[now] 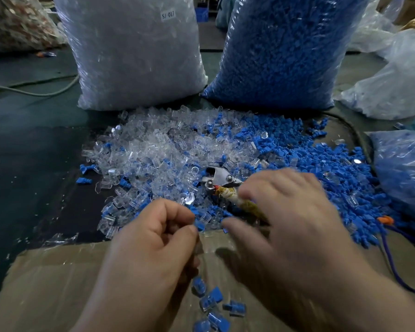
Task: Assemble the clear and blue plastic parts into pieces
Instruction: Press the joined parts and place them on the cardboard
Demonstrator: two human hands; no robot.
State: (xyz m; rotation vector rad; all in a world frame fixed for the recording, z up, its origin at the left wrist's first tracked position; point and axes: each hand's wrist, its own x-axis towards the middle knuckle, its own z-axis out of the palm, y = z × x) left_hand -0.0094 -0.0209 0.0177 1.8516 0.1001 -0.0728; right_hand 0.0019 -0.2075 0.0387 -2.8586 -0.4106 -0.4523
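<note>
A heap of loose clear parts (153, 149) and blue parts (321, 164) lies spread on the table ahead of me. My left hand (151, 238) is curled, thumb against forefinger, pinching what looks like a clear part (198, 246) that is mostly hidden under the fingers. My right hand (290, 212) is motion-blurred and hovers over the near edge of the heap with its fingers spread and loosely bent, its thumb tip beside a blue part (225, 230). Several assembled clear-and-blue pieces (211, 301) lie on the cardboard sheet (58, 279) below my hands.
Metal pliers (219, 179) with a cord-wrapped handle lie in the heap under my right fingers. A big bag of clear parts (134, 56) and one of blue parts (285, 51) stand behind. A smaller blue-filled bag (405, 168) sits at the right, with a blue cord (391, 267) near it.
</note>
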